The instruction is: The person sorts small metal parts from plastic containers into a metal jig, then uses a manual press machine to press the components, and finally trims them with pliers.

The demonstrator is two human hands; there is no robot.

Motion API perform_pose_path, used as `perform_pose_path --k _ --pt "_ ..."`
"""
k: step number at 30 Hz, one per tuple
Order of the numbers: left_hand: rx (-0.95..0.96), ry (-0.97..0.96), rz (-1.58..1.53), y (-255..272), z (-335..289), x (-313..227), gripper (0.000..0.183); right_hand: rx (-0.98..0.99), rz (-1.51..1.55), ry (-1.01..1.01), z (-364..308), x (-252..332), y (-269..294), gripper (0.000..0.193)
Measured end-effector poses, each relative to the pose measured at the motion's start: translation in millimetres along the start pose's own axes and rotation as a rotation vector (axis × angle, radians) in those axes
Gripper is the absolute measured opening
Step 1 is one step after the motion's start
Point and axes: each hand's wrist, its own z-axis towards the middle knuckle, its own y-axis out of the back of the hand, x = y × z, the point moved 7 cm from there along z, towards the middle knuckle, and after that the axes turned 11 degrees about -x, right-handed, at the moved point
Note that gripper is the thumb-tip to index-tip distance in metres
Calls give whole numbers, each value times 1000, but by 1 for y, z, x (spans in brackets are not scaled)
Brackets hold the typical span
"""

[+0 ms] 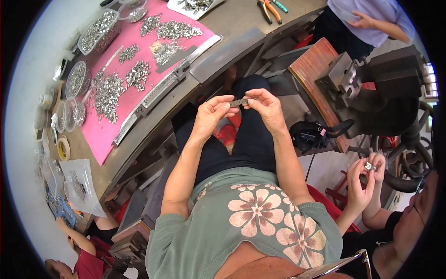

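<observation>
A short dark metal strip that looks made of small links (238, 102) is stretched level between my two hands, above my lap. Thumb and fingers of my left hand (211, 115) pinch one end of it. The other end is pinched the same way by my right hand (266, 109). My fingertips cover both ends, so only the middle shows. The strip's exact kind is too small to make out.
On the bench to the left lies a pink sheet (100, 144) with heaps of small metal parts (108, 95) and a metal rail (162, 88) along its edge. Plastic tubs (100, 32) stand behind. Pliers (269, 11) lie far off; a press (344, 79) and co-workers are nearby.
</observation>
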Motion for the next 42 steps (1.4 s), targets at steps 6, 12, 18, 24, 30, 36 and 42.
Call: perform_pose_path --k 6,12,18,24,30,36,42 --pt "-20 24 -29 5 1 1 35 -8 -65 34 2 -1 4 20" --pt "-67 2 -53 11 1 3 36 -22 -100 41 2 -1 5 20" --pt "-85 -26 -58 16 3 7 36 -31 -127 45 2 -2 5 19" --pt "-79 -28 -49 17 2 8 34 -50 -163 107 1 -2 4 19" --pt "-83 -24 -51 17 2 10 33 -65 -209 105 1 -2 6 21" --pt "-71 -10 -60 19 2 13 34 -80 -233 108 0 -2 6 21" --pt "-60 -2 -67 19 1 15 36 -84 -242 131 1 -3 7 21"
